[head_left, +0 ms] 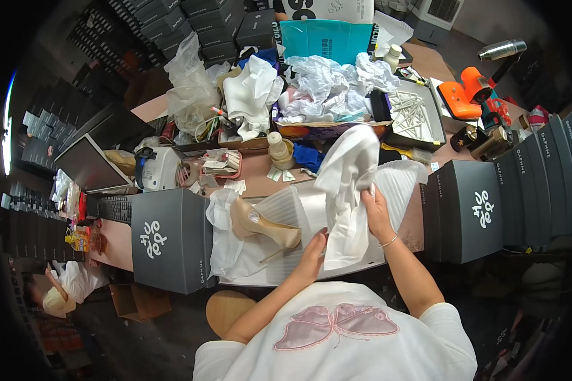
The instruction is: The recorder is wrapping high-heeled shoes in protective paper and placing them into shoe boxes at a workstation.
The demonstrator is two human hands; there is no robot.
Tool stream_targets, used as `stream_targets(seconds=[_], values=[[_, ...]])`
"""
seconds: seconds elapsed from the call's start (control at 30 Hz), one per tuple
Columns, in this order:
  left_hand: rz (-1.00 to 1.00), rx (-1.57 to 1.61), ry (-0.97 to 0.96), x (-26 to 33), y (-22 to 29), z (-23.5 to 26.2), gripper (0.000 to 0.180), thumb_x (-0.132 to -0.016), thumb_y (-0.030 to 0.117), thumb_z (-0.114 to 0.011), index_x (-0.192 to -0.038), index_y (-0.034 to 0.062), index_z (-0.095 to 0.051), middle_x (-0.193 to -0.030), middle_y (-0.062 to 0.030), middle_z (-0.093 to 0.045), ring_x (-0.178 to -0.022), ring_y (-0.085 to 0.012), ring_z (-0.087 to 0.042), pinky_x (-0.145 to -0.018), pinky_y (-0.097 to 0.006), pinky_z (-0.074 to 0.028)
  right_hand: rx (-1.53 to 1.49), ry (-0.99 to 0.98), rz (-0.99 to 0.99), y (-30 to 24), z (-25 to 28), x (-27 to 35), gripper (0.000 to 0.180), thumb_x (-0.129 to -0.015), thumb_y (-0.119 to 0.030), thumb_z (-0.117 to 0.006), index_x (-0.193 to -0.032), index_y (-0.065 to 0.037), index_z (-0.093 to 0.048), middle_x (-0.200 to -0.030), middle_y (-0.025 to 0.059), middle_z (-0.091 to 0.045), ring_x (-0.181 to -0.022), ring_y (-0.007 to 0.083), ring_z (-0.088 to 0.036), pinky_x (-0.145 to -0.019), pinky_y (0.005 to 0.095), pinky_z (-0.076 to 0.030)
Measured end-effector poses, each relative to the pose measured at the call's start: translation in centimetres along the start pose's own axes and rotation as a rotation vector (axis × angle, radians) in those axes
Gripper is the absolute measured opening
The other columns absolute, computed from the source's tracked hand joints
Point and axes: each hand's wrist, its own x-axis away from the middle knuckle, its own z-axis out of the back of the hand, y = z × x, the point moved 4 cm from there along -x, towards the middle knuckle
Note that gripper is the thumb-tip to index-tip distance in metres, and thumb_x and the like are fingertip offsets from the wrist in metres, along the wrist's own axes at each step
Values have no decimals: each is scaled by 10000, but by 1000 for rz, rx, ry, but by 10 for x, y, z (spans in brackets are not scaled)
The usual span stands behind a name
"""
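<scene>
A white cloth (349, 209) hangs in front of me in loose folds, its top flopping over to the left. My right hand (376, 206) grips its right side, fingers closed around the fabric. At the lower left edge my left hand (313, 255) is closed on the same cloth, its fingertips partly hidden. Whether anything lies inside the folds cannot be seen. Just left of my left hand, a beige high-heeled shoe (279, 233) and what looks like its mate (241, 216) lie on crinkled white tissue paper (225, 260), one thin heel pointing toward me.
Grey shoe boxes stand left (171, 238) and right (467, 213) of the paper. Behind it are a white bottle (278, 151), a blue cloth (307, 157), a yellow-handled brush (416, 154) and a box of crumpled tissue (327, 130). A monitor (95, 162) is far left. Another person (76, 286) is at lower left.
</scene>
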Motion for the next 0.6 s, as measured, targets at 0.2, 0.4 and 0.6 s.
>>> stream_targets(seconds=[0.2, 0.4, 0.6], values=[[117, 369, -293, 3, 59, -27, 719, -884, 580, -531, -1417, 123, -376, -1356, -97, -510, -1221, -266, -522, -1037, -458, -419, -4, -92, -122, -25, -44, 15, 497, -1015, -419, -389, -1144, 16, -592, -1038, 32, -632, -911, 91, -566, -810, 231, -463], [128, 417, -332, 11, 51, 0, 574, -882, 336, -639, -1356, 78, -442, -1248, -69, -586, -1122, -201, -588, -972, -375, -481, -219, -235, -95, -6, -39, 21, 486, -1016, -410, -388, -1136, 11, -601, -1075, 51, -634, -991, 106, -567, -866, 251, -461], [157, 252, -289, 25, 46, 27, 654, -875, 379, -654, -1383, 64, -388, -1311, -109, -527, -1161, -231, -559, -970, -391, -484, -530, -320, -253, -20, -69, 66, 520, -996, -397, -454, -1325, 5, -419, -1241, 86, -549, -1080, 144, -547, -923, 291, -453]])
